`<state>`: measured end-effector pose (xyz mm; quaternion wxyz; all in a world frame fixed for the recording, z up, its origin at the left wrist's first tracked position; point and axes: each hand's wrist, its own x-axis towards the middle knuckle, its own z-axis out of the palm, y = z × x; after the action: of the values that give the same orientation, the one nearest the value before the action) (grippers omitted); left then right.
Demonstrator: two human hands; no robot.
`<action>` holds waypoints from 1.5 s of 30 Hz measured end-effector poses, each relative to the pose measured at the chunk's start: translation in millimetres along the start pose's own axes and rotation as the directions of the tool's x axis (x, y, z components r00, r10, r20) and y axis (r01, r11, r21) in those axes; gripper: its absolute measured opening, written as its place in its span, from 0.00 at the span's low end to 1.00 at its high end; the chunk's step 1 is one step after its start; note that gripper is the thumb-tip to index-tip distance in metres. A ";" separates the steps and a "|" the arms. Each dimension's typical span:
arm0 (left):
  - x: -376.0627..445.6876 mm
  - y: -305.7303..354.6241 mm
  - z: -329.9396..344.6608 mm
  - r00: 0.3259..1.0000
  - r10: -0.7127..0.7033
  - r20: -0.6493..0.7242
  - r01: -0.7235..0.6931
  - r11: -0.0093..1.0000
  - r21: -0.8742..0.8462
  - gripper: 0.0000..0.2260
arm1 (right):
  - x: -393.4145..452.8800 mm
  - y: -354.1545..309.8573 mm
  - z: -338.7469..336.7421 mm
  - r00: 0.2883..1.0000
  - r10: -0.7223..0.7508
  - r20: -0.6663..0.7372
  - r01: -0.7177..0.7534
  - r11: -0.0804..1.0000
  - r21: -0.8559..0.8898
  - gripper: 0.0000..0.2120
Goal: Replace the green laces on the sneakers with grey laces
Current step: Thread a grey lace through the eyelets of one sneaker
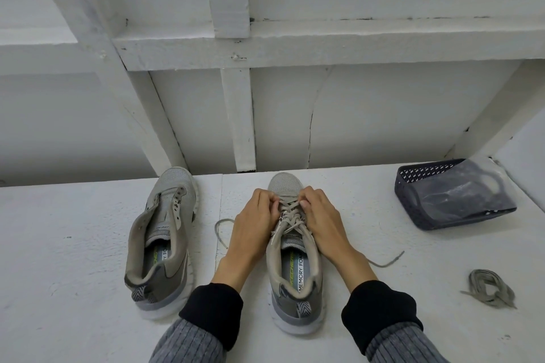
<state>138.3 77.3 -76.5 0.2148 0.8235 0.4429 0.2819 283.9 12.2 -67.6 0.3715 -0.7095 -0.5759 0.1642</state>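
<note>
White painted boards (88,244) fill the lower frame under white framing. At centre we see our left hand (253,224) and right hand (321,221) either side of the laced sneaker (295,274), fingertips curled and pinching its lace (290,214) near the toe end; loose ends trail out to both sides. Left of centre stands the unlaced sneaker (165,239). A bundled lace (489,284) lies at lower right, well apart, below a dark basket (413,186) tipped on the boards.

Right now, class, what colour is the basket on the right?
Dark navy-grey with small white-looking holes, seen in the head view: the basket.
</note>
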 end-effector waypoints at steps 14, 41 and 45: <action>-3.8 -5.5 7.3 0.995 0.003 -0.096 -0.006 0.999 -0.032 0.07 | -3.6 1.9 7.6 0.990 0.071 -0.124 -0.058 0.993 0.102 0.07; -11.2 0.6 -2.0 1.000 -0.018 -0.022 0.017 0.997 -0.081 0.07 | -12.8 -6.9 -7.4 0.999 0.028 0.031 -0.029 0.999 0.035 0.05; -10.6 -5.0 -3.6 1.000 0.029 -0.008 -0.029 0.997 -0.071 0.07 | -9.9 -2.0 -5.8 0.999 0.052 0.009 -0.052 0.997 0.064 0.04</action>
<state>128.2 71.2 -79.7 0.2384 0.8206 0.4214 0.3037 283.5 1.1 -64.2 0.3877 -0.7113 -0.5530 0.1948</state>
